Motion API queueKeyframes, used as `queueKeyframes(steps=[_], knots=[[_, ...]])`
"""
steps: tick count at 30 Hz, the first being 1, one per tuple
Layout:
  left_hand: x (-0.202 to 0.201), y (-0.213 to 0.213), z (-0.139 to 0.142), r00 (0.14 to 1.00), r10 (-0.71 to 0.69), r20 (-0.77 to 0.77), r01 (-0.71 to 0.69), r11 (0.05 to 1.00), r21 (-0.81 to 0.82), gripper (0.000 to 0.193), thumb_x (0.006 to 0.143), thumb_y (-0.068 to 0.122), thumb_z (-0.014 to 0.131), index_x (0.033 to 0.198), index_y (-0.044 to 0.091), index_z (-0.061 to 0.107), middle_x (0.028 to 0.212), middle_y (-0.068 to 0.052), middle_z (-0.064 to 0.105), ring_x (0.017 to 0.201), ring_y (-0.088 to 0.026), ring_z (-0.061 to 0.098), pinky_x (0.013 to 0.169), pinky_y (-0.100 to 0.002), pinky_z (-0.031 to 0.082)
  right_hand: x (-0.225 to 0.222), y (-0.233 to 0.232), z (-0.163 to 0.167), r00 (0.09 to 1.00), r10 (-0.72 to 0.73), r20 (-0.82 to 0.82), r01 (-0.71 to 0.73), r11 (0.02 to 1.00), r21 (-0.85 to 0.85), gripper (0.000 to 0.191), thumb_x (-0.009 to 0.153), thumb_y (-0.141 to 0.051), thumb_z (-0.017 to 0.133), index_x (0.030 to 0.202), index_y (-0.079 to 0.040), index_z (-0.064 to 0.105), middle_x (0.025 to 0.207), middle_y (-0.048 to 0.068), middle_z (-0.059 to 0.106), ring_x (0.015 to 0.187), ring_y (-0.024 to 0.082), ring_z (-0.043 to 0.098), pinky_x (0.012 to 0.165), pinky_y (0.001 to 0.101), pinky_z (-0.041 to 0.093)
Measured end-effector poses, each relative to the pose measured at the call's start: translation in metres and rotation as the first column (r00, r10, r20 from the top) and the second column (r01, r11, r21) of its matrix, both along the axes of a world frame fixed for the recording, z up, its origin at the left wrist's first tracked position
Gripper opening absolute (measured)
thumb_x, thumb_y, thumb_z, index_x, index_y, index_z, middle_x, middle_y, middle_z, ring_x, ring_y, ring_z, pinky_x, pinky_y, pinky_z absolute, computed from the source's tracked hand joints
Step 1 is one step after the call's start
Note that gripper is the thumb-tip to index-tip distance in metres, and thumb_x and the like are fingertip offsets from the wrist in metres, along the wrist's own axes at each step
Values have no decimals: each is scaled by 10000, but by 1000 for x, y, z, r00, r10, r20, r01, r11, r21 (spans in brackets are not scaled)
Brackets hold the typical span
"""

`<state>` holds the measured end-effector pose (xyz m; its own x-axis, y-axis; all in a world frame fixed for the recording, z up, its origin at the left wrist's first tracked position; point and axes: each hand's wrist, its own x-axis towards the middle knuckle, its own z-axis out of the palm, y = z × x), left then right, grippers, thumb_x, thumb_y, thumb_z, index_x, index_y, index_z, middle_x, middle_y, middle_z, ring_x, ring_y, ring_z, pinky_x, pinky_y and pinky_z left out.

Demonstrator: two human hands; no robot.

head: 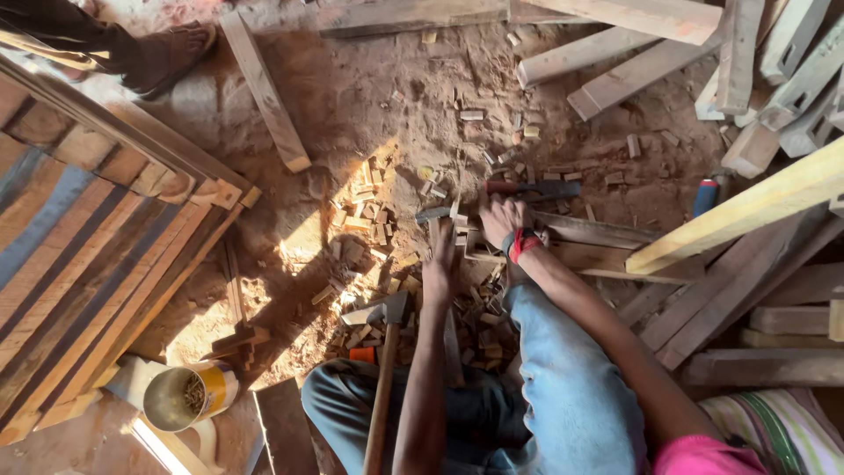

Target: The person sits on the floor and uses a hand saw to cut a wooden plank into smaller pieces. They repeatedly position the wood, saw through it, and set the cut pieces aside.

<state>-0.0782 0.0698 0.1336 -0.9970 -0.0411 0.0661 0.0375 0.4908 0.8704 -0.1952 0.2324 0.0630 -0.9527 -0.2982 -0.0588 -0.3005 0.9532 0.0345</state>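
Gripping a flat, weathered wood strip (563, 230), both hands (501, 220) closed.

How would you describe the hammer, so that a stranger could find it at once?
Start at the person's blue-jeaned knee. Just left of it, beside the left forearm, lies the hammer, head pointing into the wood offcuts. Unlike those pale scraps, it has one long handle and a grey metal head.
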Motion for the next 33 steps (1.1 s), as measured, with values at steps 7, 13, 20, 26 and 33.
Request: queueKeyframes(steps=[7, 13, 20, 26, 33], knots=[[281, -43, 17, 935, 119, 335, -114, 993, -34, 631, 908, 70, 588, 1515, 173, 451, 1313, -164, 646, 792, -322, 800, 696, -377, 636, -6, 2, -13, 999, -48, 22, 50, 996, -69, 686, 958, -173, 510, 1606, -99, 298, 1216, 151, 651, 974, 328, 652, 828, 522, 448], [153, -25, -11, 993, 106, 59, -94, 979, -179, 659, 901, 77, 662, 1521, 165, 458, 686, -193, 700, 508, -304, 672, 516, -436, 579, -8, 3, -19, 999, 32, -39, -33, 999, -26, 602, 970, -194, 527, 1548, -118, 377, 1229, 170, 635, 1011, 346, 641, 861, 536, 436], [32, -2, 0, 997, 58, 44, -61, 996, 68, 597, 1036, 178, 492, 1619, 213, 366, 661, -56, 596, 456, -80, 466, 386, -228, 411, -8, 1, -7, 1000, 25, 12, -26, 1000, 6, 734, 838, -166, 565, 1542, -232, 368, 1199, 141, 625, 1026, 317, 615, 856, 514, 424], [290, -37, 9, 996, 86, -38, -85, 996, 27, 590, 943, 80, 591, 1512, 100, 435, 1196, -258, 707, 875, -399, 792, 697, -407, 643, -13, 4, -20, 984, -71, 162, 83, 994, -73, 606, 991, -138, 484, 1583, -159, 356, 1212, 158, 663, 984, 333, 659, 862, 545, 442], [121, -10, -4, 953, 128, 274, -121, 992, -41, 595, 1037, 72, 532, 1609, 198, 430, 622, -212, 552, 484, -290, 510, 504, -417, 458, -7, 4, -13, 998, 48, 47, -49, 999, 17, 843, 795, -90, 583, 1583, -63, 288, 1202, 160, 640, 1020, 325, 632, 873, 487, 448]])
